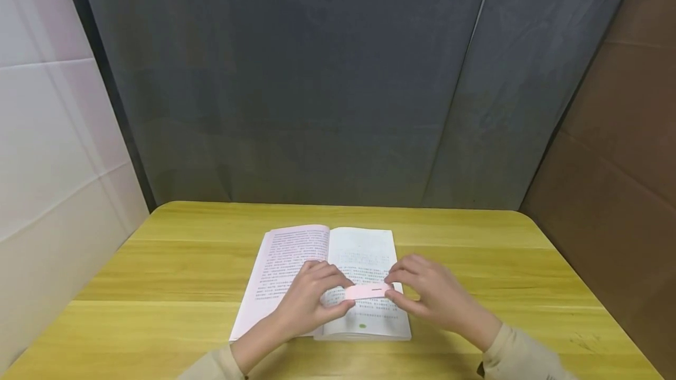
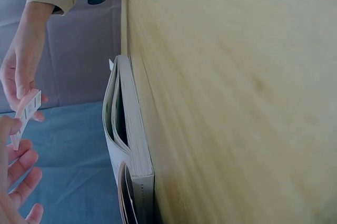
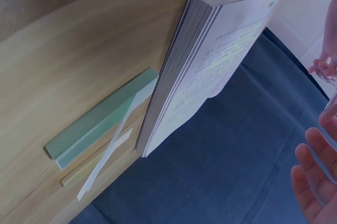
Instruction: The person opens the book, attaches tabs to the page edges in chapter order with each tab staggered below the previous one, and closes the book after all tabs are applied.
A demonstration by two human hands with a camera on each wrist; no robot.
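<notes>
Both hands hold a small, flat pink strip (image 1: 365,291) above the right page of an open book (image 1: 361,245). My left hand (image 1: 311,298) pinches its left end between thumb and fingers. At the other end, my right hand (image 1: 435,292) grips it the same way. A short dark mark shows on the pink face; in the left wrist view the strip's other side (image 2: 28,111) is pale with printed marks. Only the fingers of my right hand (image 3: 316,174) appear at the edge of the right wrist view, where the strip is barely visible.
The book lies on a yellow wood-grain table (image 1: 158,274). Beside it, the right wrist view shows a green strip-shaped piece (image 3: 102,119) and a thin white strip (image 3: 108,153). A dark grey curtain (image 1: 296,75) hangs behind the table, with pale and brown cloth at the sides.
</notes>
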